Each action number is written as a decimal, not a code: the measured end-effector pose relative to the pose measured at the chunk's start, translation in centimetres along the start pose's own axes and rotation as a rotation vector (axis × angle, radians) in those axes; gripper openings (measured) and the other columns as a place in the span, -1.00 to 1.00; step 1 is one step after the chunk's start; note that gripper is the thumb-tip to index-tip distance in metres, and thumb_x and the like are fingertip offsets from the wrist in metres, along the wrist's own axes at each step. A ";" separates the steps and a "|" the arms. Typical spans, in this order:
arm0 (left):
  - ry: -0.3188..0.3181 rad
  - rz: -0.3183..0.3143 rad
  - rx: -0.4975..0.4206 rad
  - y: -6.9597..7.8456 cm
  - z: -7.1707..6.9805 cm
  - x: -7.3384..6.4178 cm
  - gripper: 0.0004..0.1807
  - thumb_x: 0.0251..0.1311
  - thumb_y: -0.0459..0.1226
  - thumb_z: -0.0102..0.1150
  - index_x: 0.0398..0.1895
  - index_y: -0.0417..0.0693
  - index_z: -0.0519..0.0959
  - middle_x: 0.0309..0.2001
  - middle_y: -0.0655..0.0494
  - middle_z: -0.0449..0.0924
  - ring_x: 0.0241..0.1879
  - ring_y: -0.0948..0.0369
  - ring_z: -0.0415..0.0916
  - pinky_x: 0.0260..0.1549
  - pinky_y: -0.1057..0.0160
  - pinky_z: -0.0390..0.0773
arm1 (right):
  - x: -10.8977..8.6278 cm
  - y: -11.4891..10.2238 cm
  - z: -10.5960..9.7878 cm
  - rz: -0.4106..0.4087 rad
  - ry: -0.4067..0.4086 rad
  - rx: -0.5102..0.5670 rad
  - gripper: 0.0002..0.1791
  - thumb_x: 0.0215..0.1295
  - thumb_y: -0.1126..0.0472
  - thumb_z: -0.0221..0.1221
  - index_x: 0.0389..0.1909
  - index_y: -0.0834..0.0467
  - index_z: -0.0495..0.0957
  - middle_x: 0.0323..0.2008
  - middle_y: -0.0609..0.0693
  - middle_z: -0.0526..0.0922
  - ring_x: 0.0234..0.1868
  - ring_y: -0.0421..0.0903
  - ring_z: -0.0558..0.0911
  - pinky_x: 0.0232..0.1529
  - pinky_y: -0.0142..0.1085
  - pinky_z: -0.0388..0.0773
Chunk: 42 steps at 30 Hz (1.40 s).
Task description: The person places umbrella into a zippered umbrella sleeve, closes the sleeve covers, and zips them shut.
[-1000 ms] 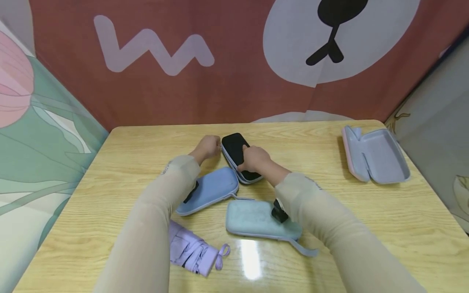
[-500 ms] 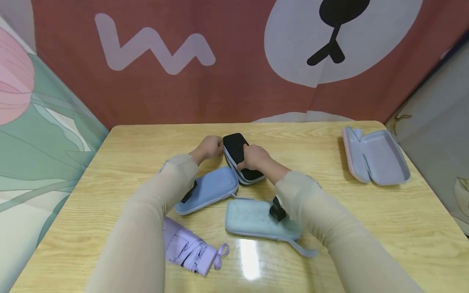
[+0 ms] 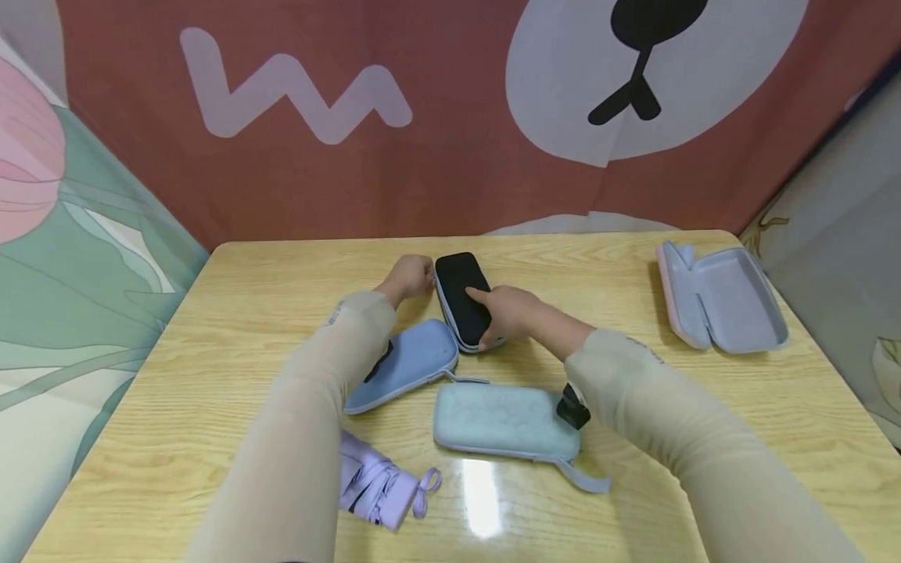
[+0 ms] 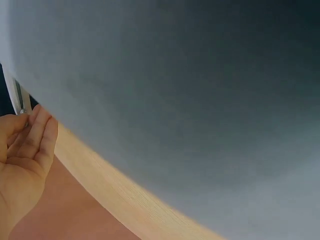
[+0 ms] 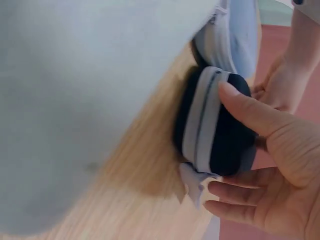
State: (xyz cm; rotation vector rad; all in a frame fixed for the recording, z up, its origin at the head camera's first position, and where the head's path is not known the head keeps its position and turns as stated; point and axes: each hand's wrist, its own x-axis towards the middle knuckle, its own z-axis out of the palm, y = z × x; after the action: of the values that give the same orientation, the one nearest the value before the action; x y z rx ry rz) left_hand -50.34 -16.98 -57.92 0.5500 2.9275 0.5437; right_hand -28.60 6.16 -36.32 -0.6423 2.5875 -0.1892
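Observation:
A black pencil case [image 3: 461,295] with a grey zip band lies at the table's middle. My left hand [image 3: 411,277] is at its far left edge; in the left wrist view, that hand's thumb and fingers [image 4: 39,140] pinch the zip pull [image 4: 23,112]. My right hand [image 3: 512,311] holds the case's near right end, and in the right wrist view the thumb [image 5: 250,109] lies over its side with the fingers [image 5: 240,192] at the other side. Touching the black case's near end is a blue pencil case [image 3: 415,361], partly hidden by the left sleeve.
Nearer me lies a light green pencil case [image 3: 496,418] with a strap. A lilac rolled pouch [image 3: 380,485] with a tied bow sits partly under the left sleeve. At the right, an open pink-and-grey case [image 3: 742,305] stands near the table edge. A patterned curtain [image 3: 450,180] hangs behind.
The black case has turned slightly, its far end shifting right. My right hand has slid right, towards the case's near end. My left hand has moved a little right and away from me.

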 end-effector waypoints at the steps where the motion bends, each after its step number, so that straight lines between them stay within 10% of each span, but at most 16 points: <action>1: -0.011 -0.004 0.000 1.0 -0.7 -0.6 -0.83 0.08 -0.21 -0.03 -0.64 0.07 0.42 -0.61 0.23 0.42 -0.57 0.23 0.34 -0.57 0.26 0.35 | 0.0 0.0 0.1 -0.006 0.009 0.003 0.06 -0.18 -0.07 0.31 0.32 -0.02 -0.11 0.15 0.25 0.21 0.04 0.08 0.33 -0.09 -0.17 0.35; 6: -0.014 0.012 0.103 3.6 -1.4 -1.5 -0.90 -0.03 -0.34 -0.05 -0.63 -0.01 0.40 -0.60 0.14 0.39 -0.56 0.18 0.31 -0.57 0.23 0.33 | 0.0 0.1 0.8 -0.046 0.051 0.019 0.05 -0.19 -0.03 0.33 0.31 0.01 -0.08 0.21 0.33 0.03 0.06 0.13 0.31 -0.03 -0.16 0.32; 15: 0.077 0.127 0.199 1.4 1.9 0.6 -0.93 -0.17 -0.35 -0.12 -0.63 0.03 0.30 -0.65 0.15 0.29 -0.61 0.18 0.24 -0.63 0.24 0.27 | -0.2 0.3 1.1 -0.072 0.079 0.017 0.05 -0.22 -0.04 0.34 0.29 0.05 -0.04 0.21 0.30 0.06 0.05 0.12 0.33 -0.06 -0.19 0.34; 24: -0.067 0.081 0.096 6.6 -3.0 -3.5 -0.94 0.04 -0.33 -0.12 -0.48 -0.07 0.38 -0.54 0.08 0.37 -0.52 0.16 0.30 -0.54 0.22 0.31 | -0.3 0.4 1.0 -0.077 0.090 0.039 0.06 -0.24 -0.04 0.35 0.29 0.05 -0.04 0.21 0.27 0.09 0.07 0.11 0.31 -0.06 -0.20 0.34; 26: 0.002 0.140 0.085 6.5 -2.9 -3.7 -0.94 -0.08 -0.38 -0.14 -0.59 -0.06 0.33 -0.63 0.11 0.29 -0.62 0.20 0.20 -0.65 0.27 0.21 | -0.3 0.4 1.0 -0.076 0.092 0.045 0.06 -0.24 -0.04 0.35 0.29 0.05 -0.04 0.21 0.27 0.08 0.07 0.10 0.31 -0.05 -0.20 0.34; 42: -0.047 0.092 0.173 4.7 -3.0 -3.0 -0.88 -0.01 -0.24 0.01 -0.50 -0.12 0.41 -0.55 0.07 0.39 -0.54 0.15 0.32 -0.57 0.22 0.31 | 0.0 -0.6 0.7 -0.064 0.086 0.012 0.02 -0.19 -0.12 0.29 0.28 0.12 0.00 0.03 0.30 0.35 -0.02 0.08 0.39 -0.08 -0.20 0.36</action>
State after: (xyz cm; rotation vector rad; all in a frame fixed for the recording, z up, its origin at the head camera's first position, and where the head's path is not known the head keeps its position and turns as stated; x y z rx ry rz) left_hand -46.56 -14.98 -53.23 0.7094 2.9333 0.2835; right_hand -28.03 5.59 -36.83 -0.7277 2.6472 -0.2587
